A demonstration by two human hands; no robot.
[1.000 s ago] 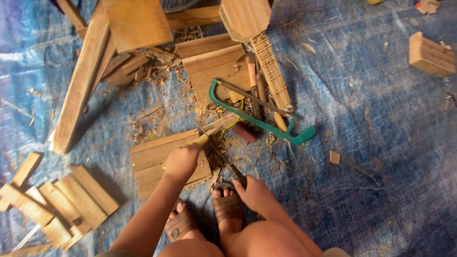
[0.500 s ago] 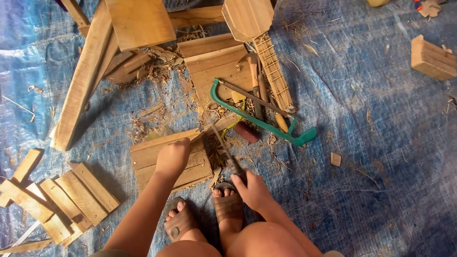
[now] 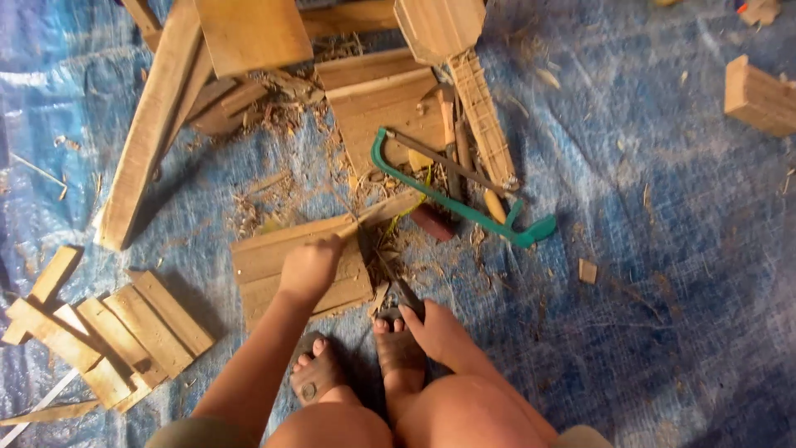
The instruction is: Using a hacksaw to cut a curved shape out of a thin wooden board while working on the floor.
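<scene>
My left hand [image 3: 308, 267] presses down on a flat wooden board [image 3: 274, 270] lying on a blue tarp [image 3: 663, 249]. My right hand [image 3: 435, 328] grips the dark handle of a long knife [image 3: 383, 270] whose blade runs along the board's right edge. A thin wooden strip [image 3: 390, 207] sticks out past the board's top corner. My two feet in sandals [image 3: 356, 361] rest just below the board, the right one under the knife hand.
A green-framed hacksaw [image 3: 452, 195] lies right of the board with other tools. Planks [image 3: 157, 124] and boards [image 3: 377, 99] lie above. Several small slats [image 3: 108, 332] are piled at the left. A wood block [image 3: 759, 95] sits at top right. Shavings litter the tarp.
My left hand has shifted slightly down and left on the board. The knife in my right hand has moved along the board's right edge.
</scene>
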